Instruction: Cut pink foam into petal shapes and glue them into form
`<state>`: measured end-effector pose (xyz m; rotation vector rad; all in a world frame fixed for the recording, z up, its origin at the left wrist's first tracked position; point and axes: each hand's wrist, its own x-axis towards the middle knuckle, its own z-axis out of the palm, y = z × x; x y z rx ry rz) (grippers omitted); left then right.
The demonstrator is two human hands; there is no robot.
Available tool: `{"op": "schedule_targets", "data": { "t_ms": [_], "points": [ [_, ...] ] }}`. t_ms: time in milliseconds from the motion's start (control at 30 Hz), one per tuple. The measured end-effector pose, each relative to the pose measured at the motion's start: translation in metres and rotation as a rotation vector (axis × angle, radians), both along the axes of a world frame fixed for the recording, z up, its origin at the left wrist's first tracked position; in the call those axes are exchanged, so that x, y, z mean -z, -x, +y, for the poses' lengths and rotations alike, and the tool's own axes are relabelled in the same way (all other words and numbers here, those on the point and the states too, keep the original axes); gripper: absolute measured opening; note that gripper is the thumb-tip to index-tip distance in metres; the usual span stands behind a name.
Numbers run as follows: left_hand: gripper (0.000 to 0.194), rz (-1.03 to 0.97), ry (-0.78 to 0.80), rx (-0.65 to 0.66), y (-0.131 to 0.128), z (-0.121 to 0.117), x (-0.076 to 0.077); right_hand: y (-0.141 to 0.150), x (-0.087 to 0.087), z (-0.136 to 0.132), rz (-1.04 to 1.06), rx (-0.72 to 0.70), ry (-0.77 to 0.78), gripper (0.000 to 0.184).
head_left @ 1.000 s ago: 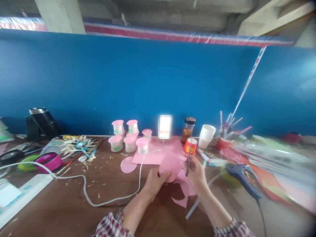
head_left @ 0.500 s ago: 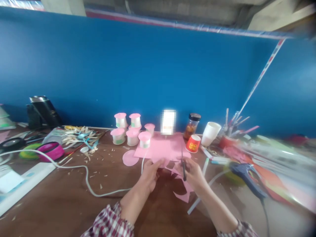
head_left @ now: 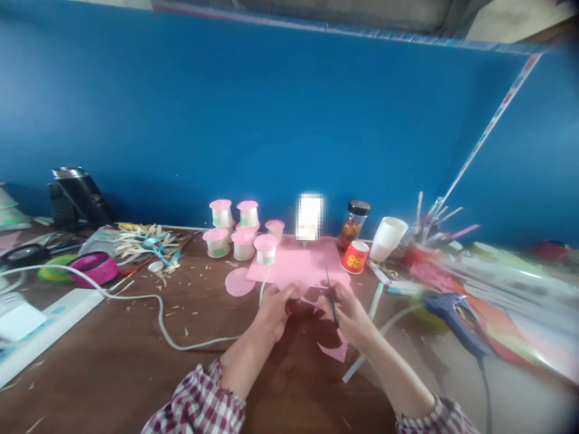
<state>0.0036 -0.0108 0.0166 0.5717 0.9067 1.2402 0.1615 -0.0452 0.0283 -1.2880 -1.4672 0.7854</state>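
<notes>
My left hand (head_left: 274, 312) is closed, thumb on top, on the edge of a piece of pink paper (head_left: 299, 289). In my right hand (head_left: 353, 316) is a pair of scissors (head_left: 332, 301), with the blades pointing away from me beside that piece. Blur hides how far the blades are parted. Behind my hands lies a larger pink sheet (head_left: 312, 256). A cut pink disc (head_left: 239, 282) rests left of it, and curved pink scraps (head_left: 335, 351) lie beneath my right hand.
White paper cups with pink tops (head_left: 218, 243) stand at the back. A red cup (head_left: 355, 257), lidded jar (head_left: 353, 224) and white cup (head_left: 388, 239) are right of the sheet. Farther right is a glue gun (head_left: 456, 322). A white cable (head_left: 160, 322) crosses the left.
The scissors have turned, their tips now leaning more to the left. My right hand has shifted slightly left towards the paper. The whole view has tilted down a little.
</notes>
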Motion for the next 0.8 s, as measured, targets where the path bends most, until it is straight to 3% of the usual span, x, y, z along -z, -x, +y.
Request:
{"op": "schedule_targets", "data": {
  "t_ms": [100,300,500,800],
  "points": [
    [0.026,-0.002,-0.017,0.002,-0.002,-0.002,0.000,0.003,-0.001,-0.002,0.022,-0.149,0.038,0.030],
    [0.031,0.005,-0.038,0.030,-0.005,-0.005,0.002,0.009,-0.008,-0.007,0.022,-0.185,0.088,0.035],
    [0.028,-0.009,-0.059,-0.008,-0.004,-0.002,0.006,0.009,-0.002,-0.008,0.079,-0.257,0.184,0.036],
    [0.030,-0.015,-0.044,0.030,-0.005,-0.003,0.005,0.008,0.002,-0.006,0.037,-0.263,0.156,0.032]
  ]
}}
